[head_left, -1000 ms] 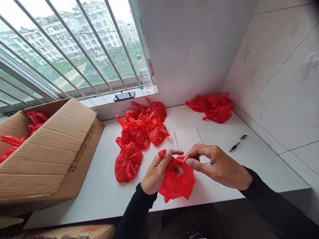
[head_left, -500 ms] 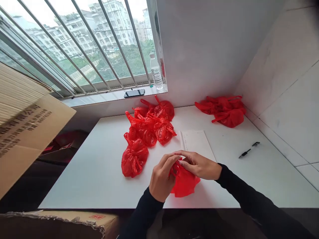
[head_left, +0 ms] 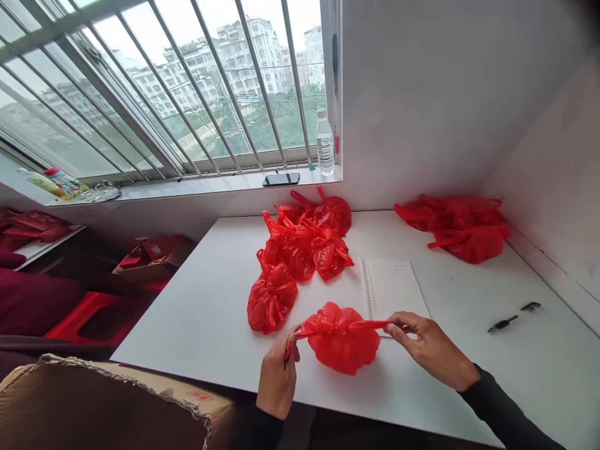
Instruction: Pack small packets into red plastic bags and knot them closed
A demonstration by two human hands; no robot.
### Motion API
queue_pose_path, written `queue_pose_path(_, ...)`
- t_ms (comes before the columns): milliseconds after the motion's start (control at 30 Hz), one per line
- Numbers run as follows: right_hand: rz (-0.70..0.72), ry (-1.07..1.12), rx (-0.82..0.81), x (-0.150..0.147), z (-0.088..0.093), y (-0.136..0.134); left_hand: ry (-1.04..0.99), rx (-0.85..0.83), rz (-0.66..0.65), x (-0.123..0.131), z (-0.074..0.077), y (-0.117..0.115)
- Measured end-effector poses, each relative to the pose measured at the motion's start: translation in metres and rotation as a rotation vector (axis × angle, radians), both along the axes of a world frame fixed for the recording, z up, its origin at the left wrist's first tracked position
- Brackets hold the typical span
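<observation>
Left hand [head_left: 280,372] and right hand [head_left: 422,342] pinch a bulging red plastic bag [head_left: 344,351], seemingly nearly tied; knotted red plastic bags [head_left: 272,299] lie beyond.

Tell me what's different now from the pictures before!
The left hand and right hand moved apart, stretching the red bag's ends sideways. The big box on the left has gone from view. The other red bags, notebook, pen and bottle stayed put.
</observation>
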State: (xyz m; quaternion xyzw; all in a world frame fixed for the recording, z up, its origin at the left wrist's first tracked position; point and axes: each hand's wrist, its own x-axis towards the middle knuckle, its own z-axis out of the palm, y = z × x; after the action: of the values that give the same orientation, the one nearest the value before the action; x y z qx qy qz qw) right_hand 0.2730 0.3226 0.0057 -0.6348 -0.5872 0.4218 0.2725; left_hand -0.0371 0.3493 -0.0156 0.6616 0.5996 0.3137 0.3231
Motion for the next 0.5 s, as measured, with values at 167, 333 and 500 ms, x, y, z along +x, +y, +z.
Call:
queue_pose_path(167,0.15,0.022,0.006,-0.03,-0.014,-0.014,-0.37,-0.316,0.193,0.036,-0.01,-0.007)
queue_pose_path(333,0.255,0.085,0.067,-0.064,-0.025,-0.025,-0.365,-0.24,0.13,0.064,-0.007,0.014)
queue_pose_path(500,0.095,0.203,0.037,-0.075,-0.03,-0.009,-0.236,-0.097,0.027,0.065,0.015,0.053)
